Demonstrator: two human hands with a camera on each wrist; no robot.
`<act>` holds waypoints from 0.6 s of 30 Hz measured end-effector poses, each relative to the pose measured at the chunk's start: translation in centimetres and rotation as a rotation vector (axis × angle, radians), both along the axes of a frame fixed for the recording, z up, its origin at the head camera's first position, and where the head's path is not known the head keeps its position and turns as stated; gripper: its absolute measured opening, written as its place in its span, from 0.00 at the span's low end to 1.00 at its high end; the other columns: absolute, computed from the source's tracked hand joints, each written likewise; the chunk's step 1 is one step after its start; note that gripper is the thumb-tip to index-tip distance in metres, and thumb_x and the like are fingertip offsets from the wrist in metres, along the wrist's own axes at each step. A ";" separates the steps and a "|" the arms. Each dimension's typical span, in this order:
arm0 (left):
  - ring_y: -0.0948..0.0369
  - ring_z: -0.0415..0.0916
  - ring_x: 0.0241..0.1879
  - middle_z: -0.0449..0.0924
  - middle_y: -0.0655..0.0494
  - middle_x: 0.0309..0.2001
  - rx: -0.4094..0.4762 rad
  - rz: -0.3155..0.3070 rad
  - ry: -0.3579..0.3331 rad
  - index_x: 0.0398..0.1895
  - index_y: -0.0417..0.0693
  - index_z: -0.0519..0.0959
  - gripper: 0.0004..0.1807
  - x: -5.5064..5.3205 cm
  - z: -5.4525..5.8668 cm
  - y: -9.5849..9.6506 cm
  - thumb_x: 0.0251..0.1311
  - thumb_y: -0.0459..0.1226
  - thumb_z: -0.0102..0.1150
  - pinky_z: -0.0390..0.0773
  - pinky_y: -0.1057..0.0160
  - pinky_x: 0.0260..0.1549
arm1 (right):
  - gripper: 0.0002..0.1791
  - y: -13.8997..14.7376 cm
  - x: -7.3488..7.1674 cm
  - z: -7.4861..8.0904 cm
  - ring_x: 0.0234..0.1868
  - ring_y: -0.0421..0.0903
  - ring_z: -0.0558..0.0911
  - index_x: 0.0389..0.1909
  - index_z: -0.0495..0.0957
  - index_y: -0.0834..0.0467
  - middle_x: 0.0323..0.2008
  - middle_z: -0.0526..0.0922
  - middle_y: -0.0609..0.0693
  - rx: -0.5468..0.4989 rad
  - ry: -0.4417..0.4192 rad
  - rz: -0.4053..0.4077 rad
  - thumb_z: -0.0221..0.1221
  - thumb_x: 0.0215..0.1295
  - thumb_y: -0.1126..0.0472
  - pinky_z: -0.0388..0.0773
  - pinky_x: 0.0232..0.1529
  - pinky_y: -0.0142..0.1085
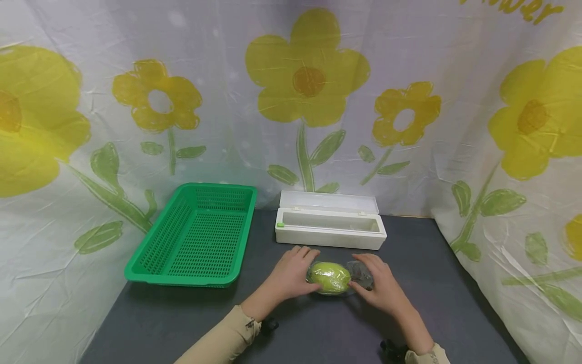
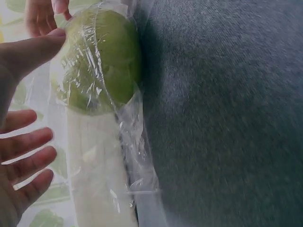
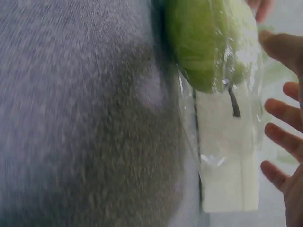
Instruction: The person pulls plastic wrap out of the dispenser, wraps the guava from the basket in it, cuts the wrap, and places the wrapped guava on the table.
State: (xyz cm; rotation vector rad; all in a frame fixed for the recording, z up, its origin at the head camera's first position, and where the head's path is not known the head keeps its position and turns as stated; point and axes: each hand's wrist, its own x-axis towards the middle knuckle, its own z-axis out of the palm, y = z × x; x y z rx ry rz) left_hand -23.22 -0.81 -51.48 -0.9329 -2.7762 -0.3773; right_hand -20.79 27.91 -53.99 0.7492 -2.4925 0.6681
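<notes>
A green pear (image 1: 331, 277) with a dark stem (image 3: 234, 102) lies on the dark table, wrapped in clear cling film. Loose film (image 1: 361, 273) sticks out on the right side, and more film (image 2: 137, 142) trails from the left side. My left hand (image 1: 292, 273) is at the pear's left, its thumb (image 2: 35, 53) against the wrapped surface and the other fingers spread. On the opposite side is my right hand (image 1: 381, 284), thumb close to the pear and fingers apart, over the loose film. Neither hand visibly pinches anything.
Behind the pear stands a white cling film box (image 1: 332, 236) with its lid (image 1: 328, 202) raised and a small green piece (image 1: 280, 225) on the rim. A green plastic basket (image 1: 245, 237) sits at the left. A flower-printed curtain (image 1: 227, 151) surrounds the table (image 1: 313, 333).
</notes>
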 end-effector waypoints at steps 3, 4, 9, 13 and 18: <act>0.52 0.75 0.67 0.79 0.52 0.68 -0.069 -0.021 -0.029 0.78 0.47 0.70 0.54 -0.4 -0.6 0.5 0.54 0.66 0.75 0.76 0.49 0.65 | 0.46 -0.6 -0.1 -0.3 0.67 0.62 0.77 0.73 0.74 0.60 0.66 0.81 0.59 0.051 -0.071 0.027 0.81 0.54 0.53 0.73 0.57 0.68; 0.53 0.74 0.67 0.79 0.52 0.68 -0.081 -0.027 -0.047 0.78 0.46 0.70 0.54 -0.5 -0.7 0.6 0.55 0.66 0.74 0.75 0.49 0.66 | 0.46 -0.7 0.0 -0.4 0.68 0.62 0.77 0.74 0.73 0.60 0.67 0.80 0.59 0.063 -0.102 0.033 0.80 0.55 0.52 0.72 0.59 0.69; 0.55 0.80 0.61 0.85 0.53 0.62 -0.101 -0.067 -0.100 0.74 0.43 0.76 0.50 -0.7 -1.2 0.9 0.58 0.67 0.72 0.78 0.52 0.63 | 0.46 -1.2 0.2 -1.1 0.66 0.59 0.81 0.75 0.72 0.63 0.66 0.82 0.59 0.101 -0.256 0.033 0.78 0.60 0.49 0.68 0.65 0.70; 0.54 0.83 0.57 0.86 0.49 0.61 -0.098 -0.095 -0.121 0.73 0.40 0.76 0.49 -1.0 -1.2 0.7 0.60 0.65 0.71 0.81 0.54 0.60 | 0.45 -1.4 0.1 -1.4 0.63 0.58 0.83 0.75 0.72 0.63 0.65 0.83 0.59 0.108 -0.300 0.022 0.77 0.61 0.49 0.69 0.66 0.68; 0.53 0.83 0.58 0.84 0.46 0.63 -0.091 -0.113 -0.162 0.75 0.38 0.72 0.49 -1.3 -1.3 0.3 0.62 0.63 0.71 0.82 0.56 0.59 | 0.45 -1.6 -0.2 -1.3 0.61 0.58 0.83 0.72 0.74 0.66 0.63 0.84 0.60 0.107 -0.291 0.024 0.77 0.59 0.49 0.71 0.64 0.66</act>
